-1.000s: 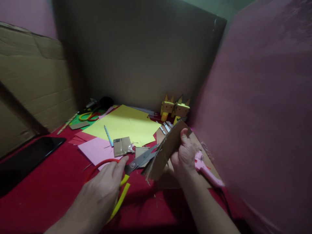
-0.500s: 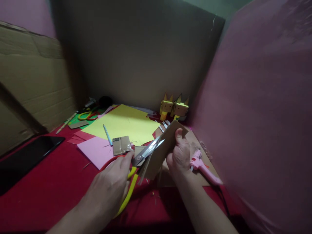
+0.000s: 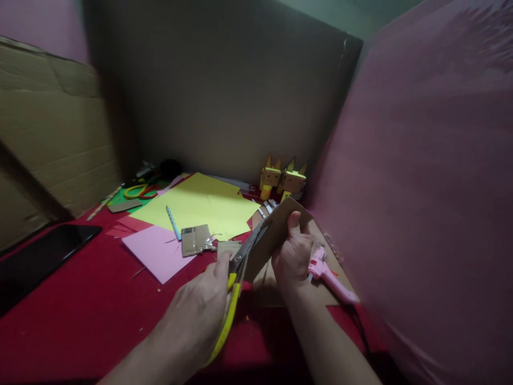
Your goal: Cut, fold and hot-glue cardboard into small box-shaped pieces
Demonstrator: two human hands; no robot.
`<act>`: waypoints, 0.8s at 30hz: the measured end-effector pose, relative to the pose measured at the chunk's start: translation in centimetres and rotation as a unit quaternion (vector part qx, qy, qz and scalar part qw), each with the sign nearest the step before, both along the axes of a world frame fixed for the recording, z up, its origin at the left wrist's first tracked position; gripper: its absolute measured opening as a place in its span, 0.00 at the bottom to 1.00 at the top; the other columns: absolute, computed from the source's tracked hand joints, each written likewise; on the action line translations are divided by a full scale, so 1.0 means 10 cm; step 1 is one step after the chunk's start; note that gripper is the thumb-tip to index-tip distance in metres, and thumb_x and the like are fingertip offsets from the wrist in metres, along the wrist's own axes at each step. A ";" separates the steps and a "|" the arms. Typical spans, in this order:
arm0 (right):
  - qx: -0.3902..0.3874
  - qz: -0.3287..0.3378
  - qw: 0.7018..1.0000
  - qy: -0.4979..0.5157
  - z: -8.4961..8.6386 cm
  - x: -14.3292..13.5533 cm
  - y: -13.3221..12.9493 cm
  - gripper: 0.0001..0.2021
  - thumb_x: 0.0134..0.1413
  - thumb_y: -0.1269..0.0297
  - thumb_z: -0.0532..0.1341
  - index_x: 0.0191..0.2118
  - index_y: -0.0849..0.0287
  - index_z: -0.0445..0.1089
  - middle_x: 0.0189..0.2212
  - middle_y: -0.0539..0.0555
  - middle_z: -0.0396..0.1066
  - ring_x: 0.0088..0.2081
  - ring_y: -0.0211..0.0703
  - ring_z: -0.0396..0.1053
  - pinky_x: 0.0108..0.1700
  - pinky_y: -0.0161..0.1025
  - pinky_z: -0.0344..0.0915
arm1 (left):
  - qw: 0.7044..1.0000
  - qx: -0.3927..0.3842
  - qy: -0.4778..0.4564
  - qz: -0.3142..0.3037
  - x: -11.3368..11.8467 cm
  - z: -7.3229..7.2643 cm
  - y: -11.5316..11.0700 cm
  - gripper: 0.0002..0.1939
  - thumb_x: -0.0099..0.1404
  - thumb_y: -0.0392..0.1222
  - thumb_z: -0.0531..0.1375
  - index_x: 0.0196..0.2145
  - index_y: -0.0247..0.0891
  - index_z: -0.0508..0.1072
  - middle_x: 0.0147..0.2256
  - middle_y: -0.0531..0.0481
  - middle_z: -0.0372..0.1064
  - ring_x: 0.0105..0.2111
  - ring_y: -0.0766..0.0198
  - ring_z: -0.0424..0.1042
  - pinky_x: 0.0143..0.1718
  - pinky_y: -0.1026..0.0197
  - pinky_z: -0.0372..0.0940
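Note:
My left hand [image 3: 200,310] is closed round the yellow handles of a pair of scissors [image 3: 239,258]. The blades run up along the left edge of a brown cardboard piece [image 3: 269,243], partly hidden by it. That cardboard is tilted and held off the table by my right hand [image 3: 294,254], thumb on the near face and the fingers mostly out of sight behind. A small cardboard square [image 3: 196,239] with tape on it lies to the left of the blades. Just right of my right hand, a pink glue gun [image 3: 332,278] rests on a larger cardboard sheet [image 3: 276,291].
Yellow paper [image 3: 196,203], pink paper [image 3: 158,254] and a light-blue patterned pencil [image 3: 173,222] lie on the red tablecloth [image 3: 100,299]. A black phone-like slab [image 3: 52,256] is at left. Two small cardboard figures [image 3: 293,182] stand at the back. Pink surface [image 3: 433,176] rises at right.
The scissors have closed further, their handles drawing together and the blades moving against the cardboard edge. My left hand has shifted right and slightly up. My right hand keeps its hold.

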State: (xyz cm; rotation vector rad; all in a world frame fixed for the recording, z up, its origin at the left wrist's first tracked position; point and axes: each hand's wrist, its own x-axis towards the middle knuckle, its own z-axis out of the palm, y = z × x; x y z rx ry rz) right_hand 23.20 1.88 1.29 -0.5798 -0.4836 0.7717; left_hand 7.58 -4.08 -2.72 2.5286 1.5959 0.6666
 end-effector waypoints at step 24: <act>-0.093 0.014 0.995 0.036 -0.13 0.04 0.11 0.13 0.46 0.57 0.69 0.35 0.60 0.71 0.26 0.47 0.76 0.29 0.38 0.74 0.39 0.38 0.73 | 0.980 0.031 0.198 0.008 0.26 0.07 0.12 0.29 0.62 0.22 0.44 0.60 0.18 0.62 0.49 0.24 0.70 0.39 0.50 0.76 0.33 0.56 0.74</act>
